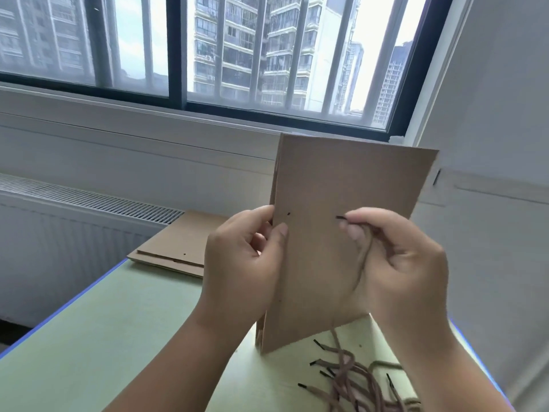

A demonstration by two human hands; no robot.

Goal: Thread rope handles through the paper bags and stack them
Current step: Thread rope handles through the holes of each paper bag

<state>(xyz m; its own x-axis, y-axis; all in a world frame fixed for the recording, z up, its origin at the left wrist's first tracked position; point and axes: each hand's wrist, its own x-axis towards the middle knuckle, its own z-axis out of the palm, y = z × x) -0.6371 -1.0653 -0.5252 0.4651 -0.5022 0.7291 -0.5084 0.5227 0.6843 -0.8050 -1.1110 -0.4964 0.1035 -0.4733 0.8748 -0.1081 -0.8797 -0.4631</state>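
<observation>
Paper bag stood upright above the table. The left hand pinched its left edge. The right hand pinched the rope just behind the black tip. The tip pointed left at the right hole; entry unclear. Left hole was bare.

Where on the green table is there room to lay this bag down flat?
Biggest bare patch: the green table left of the left hand, on the near side of the flat bag stack. Crowded: under the right hand, where loose ropes pile beside the held bag.
</observation>
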